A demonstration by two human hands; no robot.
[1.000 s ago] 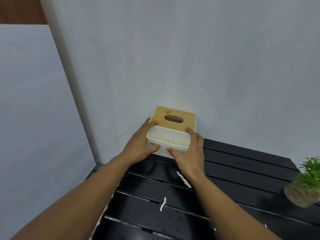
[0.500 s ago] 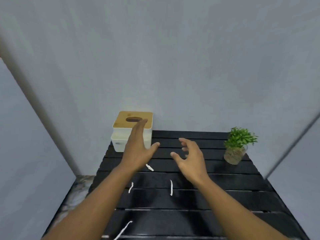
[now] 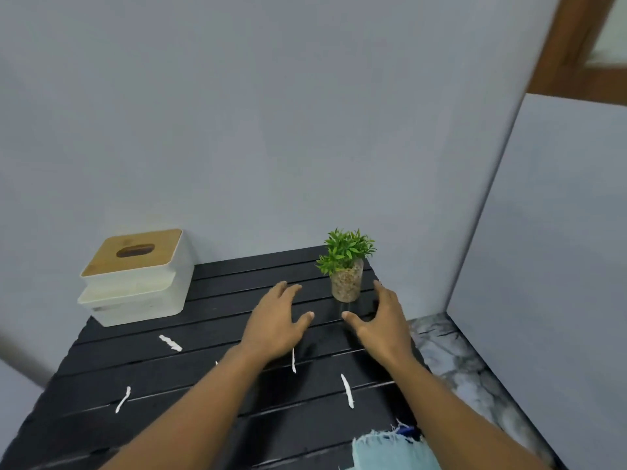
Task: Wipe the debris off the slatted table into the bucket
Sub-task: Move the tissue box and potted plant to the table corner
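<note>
Head view, looking down at a black slatted bench (image 3: 217, 300) set vs. a grey wall. Both arms reach fwd over it. Palm-down left hand (image 3: 274, 329) has its fingers (image 3: 285, 290) straight & slightly spread, thumb out to the right, and holds nothing. Palm of the right hand (image 3: 380, 320) faces down and inward, its fingers (image 3: 381, 291) loosely extended, thumb pointing left toward the other thumb; it also holds nothing. There is a small gap btw the two thumbs. Can't tell if either palm touches the slats or hovers just above.

Small potted plant (image 3: 346, 266), green leaves in a clear glass w/ pebbles, stands upright near the bench's far right corner, btw the two hands & just beyond the thumbs. Neither hand is seen touching it.

On the slats lies the debris (image 3: 170, 343), white paper-like strips. That one is mid-left, in front of the tissue box. A second strip (image 3: 122, 399) is nearer, toward the left edge. A third strip (image 3: 293, 360) is just beside the left wrist, and a fourth strip (image 3: 347, 390) lies btw the forearms.

White tissue box (image 3: 135, 283) w/ wooden lid & oval slot sits at the far left corner, close to the wall. Pale blue cloth (image 3: 390, 449) w/ frayed edge lies at the bench's near right, partly hidden by the right forearm & cut off by the frame bottom. Marbled floor (image 3: 451, 351) shows right of the bench, w/ a grey panel (image 3: 543, 266) standing beside it.
</note>
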